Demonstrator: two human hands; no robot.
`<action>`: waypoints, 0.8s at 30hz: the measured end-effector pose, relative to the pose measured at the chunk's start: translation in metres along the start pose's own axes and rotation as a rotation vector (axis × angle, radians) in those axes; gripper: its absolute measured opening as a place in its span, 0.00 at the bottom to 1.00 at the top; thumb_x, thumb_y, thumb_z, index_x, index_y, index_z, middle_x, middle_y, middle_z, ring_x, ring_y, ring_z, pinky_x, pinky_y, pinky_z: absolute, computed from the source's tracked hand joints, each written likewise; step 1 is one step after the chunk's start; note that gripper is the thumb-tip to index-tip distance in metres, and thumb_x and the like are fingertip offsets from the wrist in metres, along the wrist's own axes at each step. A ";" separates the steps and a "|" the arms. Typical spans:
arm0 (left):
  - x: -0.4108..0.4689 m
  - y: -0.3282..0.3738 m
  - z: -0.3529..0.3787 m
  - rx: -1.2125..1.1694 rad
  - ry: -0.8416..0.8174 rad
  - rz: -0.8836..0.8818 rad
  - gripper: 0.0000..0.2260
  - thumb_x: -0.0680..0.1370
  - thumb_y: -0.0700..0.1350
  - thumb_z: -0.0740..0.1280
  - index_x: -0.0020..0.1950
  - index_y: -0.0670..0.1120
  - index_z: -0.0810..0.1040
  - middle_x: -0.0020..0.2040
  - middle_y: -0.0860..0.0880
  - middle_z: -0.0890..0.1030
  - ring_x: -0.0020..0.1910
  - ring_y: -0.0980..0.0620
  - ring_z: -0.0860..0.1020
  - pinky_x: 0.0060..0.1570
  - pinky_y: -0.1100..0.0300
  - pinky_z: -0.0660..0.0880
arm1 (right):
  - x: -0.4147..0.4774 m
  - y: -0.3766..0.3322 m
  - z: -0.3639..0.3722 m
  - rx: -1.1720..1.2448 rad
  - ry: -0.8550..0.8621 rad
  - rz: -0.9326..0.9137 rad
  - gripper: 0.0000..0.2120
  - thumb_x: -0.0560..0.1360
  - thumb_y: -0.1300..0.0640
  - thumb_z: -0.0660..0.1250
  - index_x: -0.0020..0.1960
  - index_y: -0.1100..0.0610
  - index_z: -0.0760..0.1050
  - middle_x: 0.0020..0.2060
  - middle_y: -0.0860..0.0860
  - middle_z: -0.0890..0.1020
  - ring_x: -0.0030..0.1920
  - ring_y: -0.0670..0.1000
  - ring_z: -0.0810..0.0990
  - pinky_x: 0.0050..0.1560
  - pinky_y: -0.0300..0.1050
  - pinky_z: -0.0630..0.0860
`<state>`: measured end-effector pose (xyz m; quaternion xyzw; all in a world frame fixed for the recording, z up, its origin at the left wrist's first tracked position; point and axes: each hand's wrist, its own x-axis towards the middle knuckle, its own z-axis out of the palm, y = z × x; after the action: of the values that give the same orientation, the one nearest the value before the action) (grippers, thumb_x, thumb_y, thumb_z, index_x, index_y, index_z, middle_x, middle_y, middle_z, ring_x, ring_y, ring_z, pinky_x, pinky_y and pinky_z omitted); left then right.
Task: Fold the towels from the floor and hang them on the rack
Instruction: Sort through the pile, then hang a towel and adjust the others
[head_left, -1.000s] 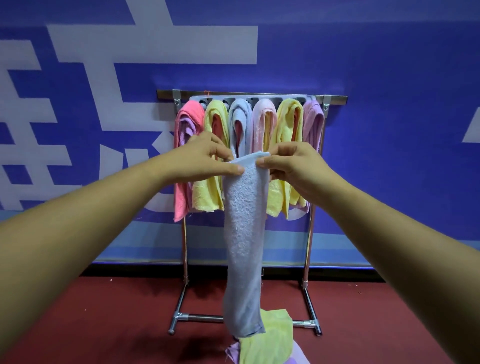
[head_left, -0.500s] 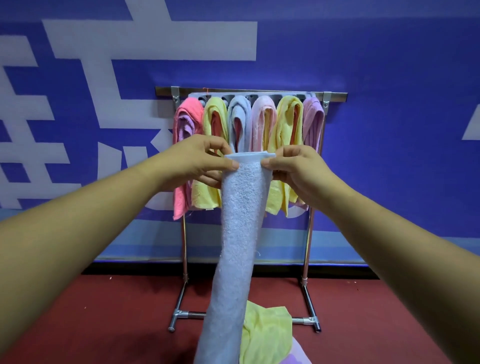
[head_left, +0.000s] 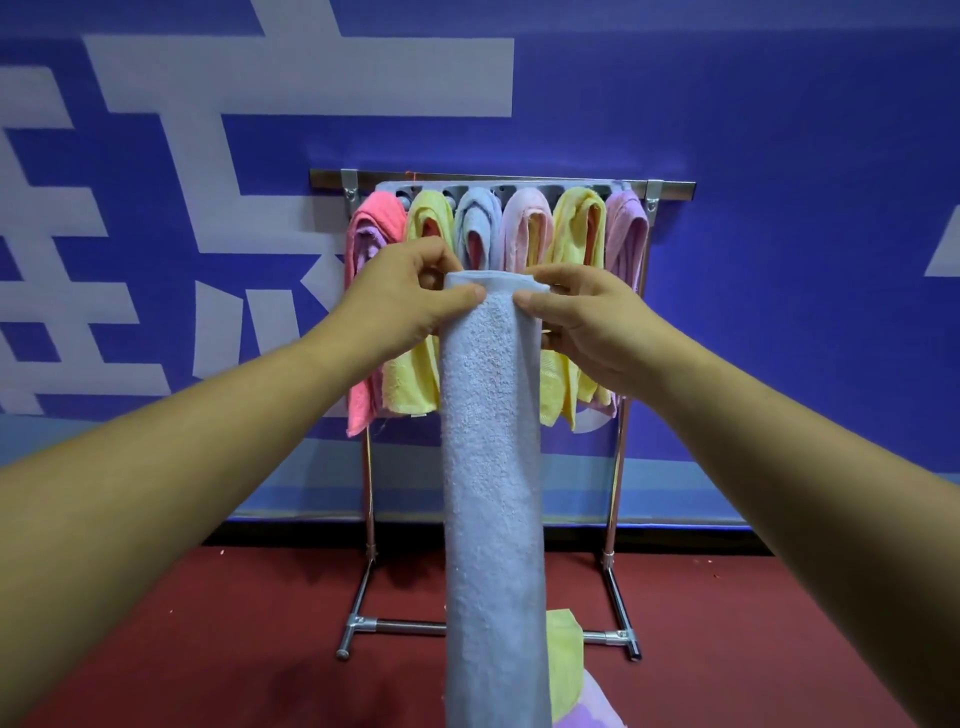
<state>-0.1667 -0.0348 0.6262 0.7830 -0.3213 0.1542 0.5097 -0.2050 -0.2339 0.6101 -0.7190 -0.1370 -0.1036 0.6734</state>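
A long light-blue towel (head_left: 492, 467), folded into a narrow strip, hangs straight down in front of me. My left hand (head_left: 400, 299) pinches its top left corner and my right hand (head_left: 582, 312) pinches its top right corner, at chest height. Behind it stands the metal rack (head_left: 618, 467), its top bar carrying several folded towels: pink (head_left: 371, 228), yellow (head_left: 428, 218), blue (head_left: 475, 218), pale pink (head_left: 524, 223), yellow (head_left: 576, 223) and lilac (head_left: 626, 228). The strip's lower end runs out of the bottom of the view.
On the red floor (head_left: 208, 649) by the rack's foot lie a yellow towel (head_left: 563, 665) and a lilac one (head_left: 592, 712), partly hidden by the hanging strip. A blue wall with white shapes (head_left: 779, 260) stands right behind the rack.
The hanging towel has swung toward me and now reaches past the bottom of the view. Both hands keep their pinch on its top corners, almost where they were.
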 end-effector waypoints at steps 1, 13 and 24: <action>0.000 -0.001 0.000 0.011 -0.002 0.004 0.09 0.74 0.44 0.74 0.38 0.50 0.75 0.33 0.54 0.78 0.35 0.58 0.75 0.36 0.62 0.73 | -0.001 -0.001 -0.002 -0.026 -0.059 0.010 0.14 0.79 0.63 0.68 0.62 0.67 0.76 0.57 0.63 0.83 0.54 0.56 0.83 0.60 0.52 0.78; -0.005 0.004 -0.006 0.007 -0.359 -0.128 0.07 0.74 0.42 0.74 0.42 0.42 0.78 0.34 0.52 0.79 0.32 0.60 0.76 0.34 0.68 0.73 | -0.005 -0.012 -0.009 -0.258 -0.159 0.111 0.11 0.78 0.61 0.68 0.57 0.66 0.79 0.49 0.57 0.85 0.54 0.58 0.83 0.55 0.50 0.81; -0.005 -0.020 0.008 -0.067 -0.086 0.009 0.07 0.72 0.47 0.76 0.44 0.50 0.78 0.43 0.46 0.83 0.44 0.49 0.81 0.52 0.50 0.78 | -0.002 -0.002 0.000 -0.115 0.069 0.024 0.11 0.78 0.63 0.69 0.58 0.68 0.79 0.55 0.63 0.84 0.55 0.59 0.84 0.57 0.54 0.81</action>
<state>-0.1576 -0.0344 0.6063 0.7699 -0.3515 0.1119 0.5207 -0.2079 -0.2344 0.6108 -0.7540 -0.0991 -0.1280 0.6367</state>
